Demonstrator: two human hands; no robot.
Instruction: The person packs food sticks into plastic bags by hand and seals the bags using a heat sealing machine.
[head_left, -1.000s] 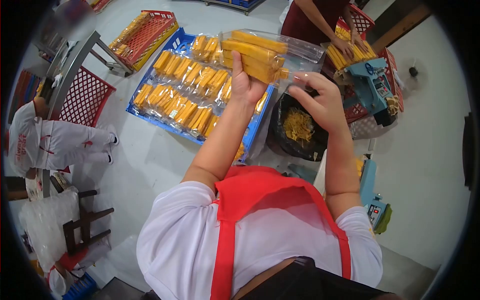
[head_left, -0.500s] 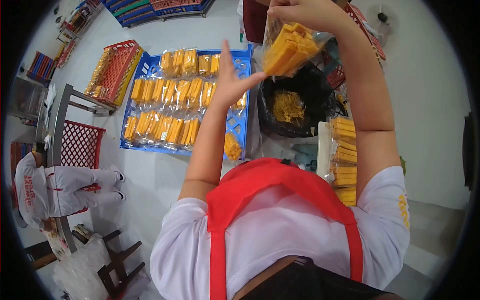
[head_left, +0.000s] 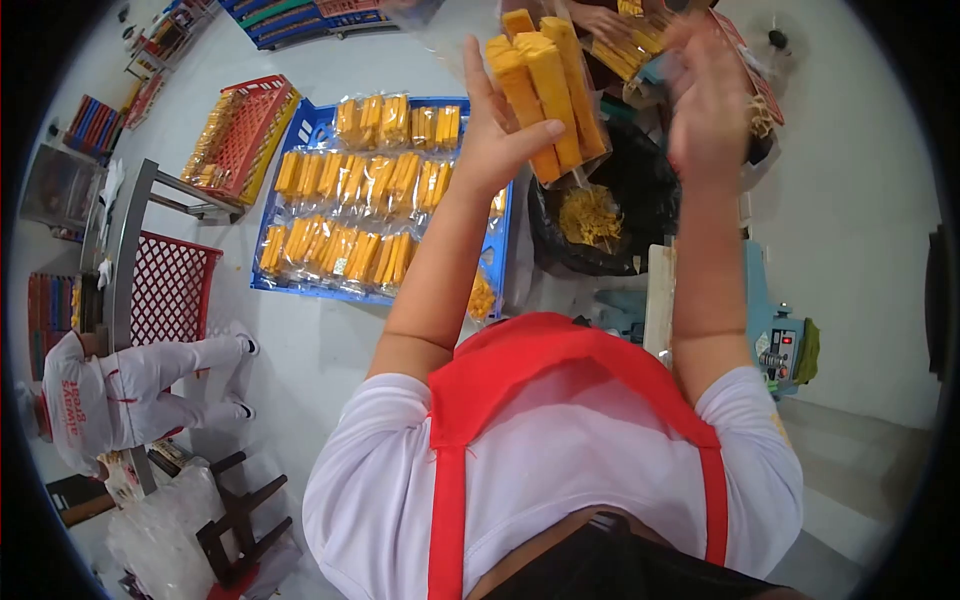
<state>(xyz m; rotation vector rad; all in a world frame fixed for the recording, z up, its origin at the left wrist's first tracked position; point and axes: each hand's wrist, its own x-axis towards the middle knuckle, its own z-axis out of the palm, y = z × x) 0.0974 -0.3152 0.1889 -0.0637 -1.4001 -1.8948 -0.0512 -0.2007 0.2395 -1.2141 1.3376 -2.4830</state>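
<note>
My left hand (head_left: pixel 497 140) is closed on a clear plastic bag of yellow sticks (head_left: pixel 548 95), its thumb lying across the front. The sticks stand tilted in the bag. To its right my right hand (head_left: pixel 705 120) is raised, apart from the bag; motion smears its fingers. Below the bag is a black-lined bin (head_left: pixel 640 215) with yellow scraps (head_left: pixel 592 217) in it. Left of my left arm, a blue crate (head_left: pixel 268 255) holds rows of bagged yellow sticks (head_left: pixel 380 180).
Another person's hand (head_left: pixel 598 22) is at the top, by more yellow sticks (head_left: pixel 630 55). A teal machine (head_left: pixel 780 340) stands right of my right arm. A red crate (head_left: pixel 250 125) and a person in white (head_left: pixel 120 385) are on the left, with a dark stool (head_left: pixel 235 525) below.
The bag of sticks has gone from my right hand to my left. My right hand has moved right and down, away from it. The teal machine now shows beside my right arm.
</note>
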